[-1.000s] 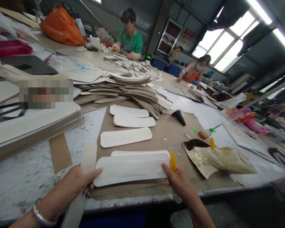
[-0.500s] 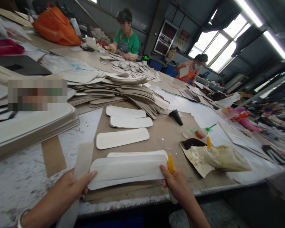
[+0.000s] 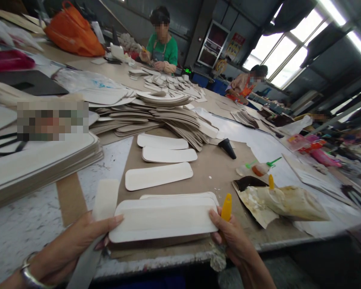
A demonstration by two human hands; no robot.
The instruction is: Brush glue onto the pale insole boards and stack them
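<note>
My left hand (image 3: pixel 78 241) and my right hand (image 3: pixel 233 237) hold a long white rounded board piece (image 3: pixel 164 218) by its two ends, just above the table's near edge. The left thumb lies on its left end; under that hand a pale strip (image 3: pixel 100 208) runs down past the edge. The right hand also grips a glue bottle with a yellow nozzle (image 3: pixel 226 206) sticking up beside the thumb. More white pieces lie stacked under the held one (image 3: pixel 180 196). Three similar white pieces (image 3: pixel 159 175) lie on brown paper (image 3: pixel 216 168) farther out.
A glue-smeared bag with a yellow nozzle (image 3: pixel 284 200) lies to the right, a black cone (image 3: pixel 228 147) and small green-tipped bottles (image 3: pixel 260 167) beyond. Piles of cut board (image 3: pixel 156 116) fill the middle, flat board stacks (image 3: pixel 42 160) the left. Two people work at the far end.
Both hands have lifted the white piece slightly toward me, and the yellow nozzle in my right hand stands higher. The view shifted a little.
</note>
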